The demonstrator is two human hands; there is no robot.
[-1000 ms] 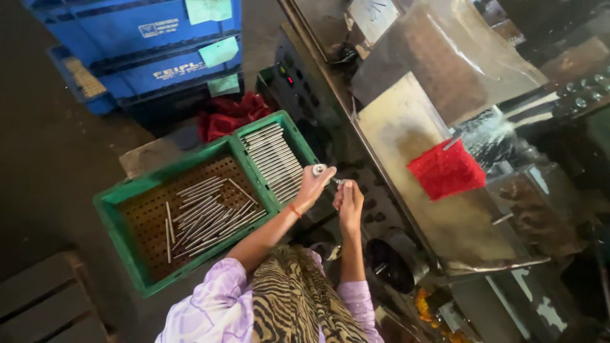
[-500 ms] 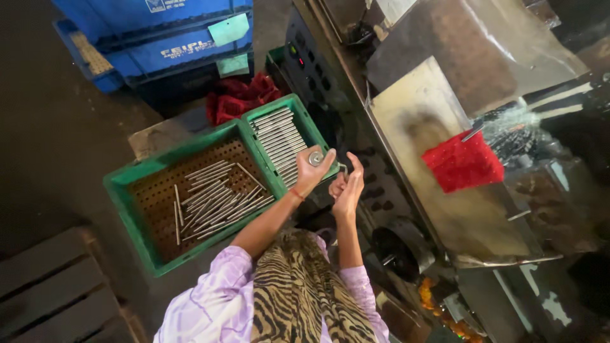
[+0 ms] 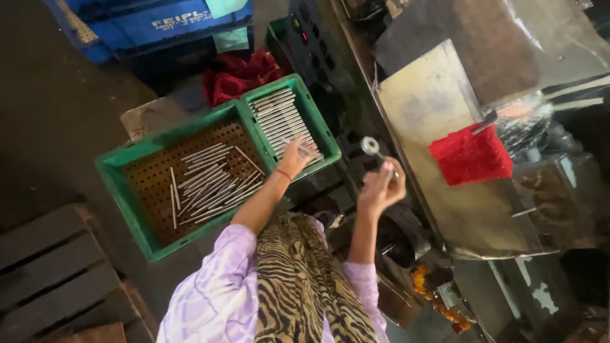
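A ring gauge (image 3: pixel 370 145) is pinched on its stem by the right hand (image 3: pixel 379 188), raised clear beside the green crate (image 3: pixel 136 209); the left hand (image 3: pixel 296 157), fingers loosely spread, is laid on neatly stacked rods (image 3: pixel 279 117) in the crate's small end; loose rods (image 3: pixel 206 184) are kept apart in its larger part.

I see my left hand (image 3: pixel 296 159) over the green crate (image 3: pixel 127 190), touching rods (image 3: pixel 279 117) in its smaller compartment. Right of the crate, my right hand (image 3: pixel 380 189) grips a ring-headed gauge (image 3: pixel 370 147); a red cloth (image 3: pixel 471 154) lies farther right.
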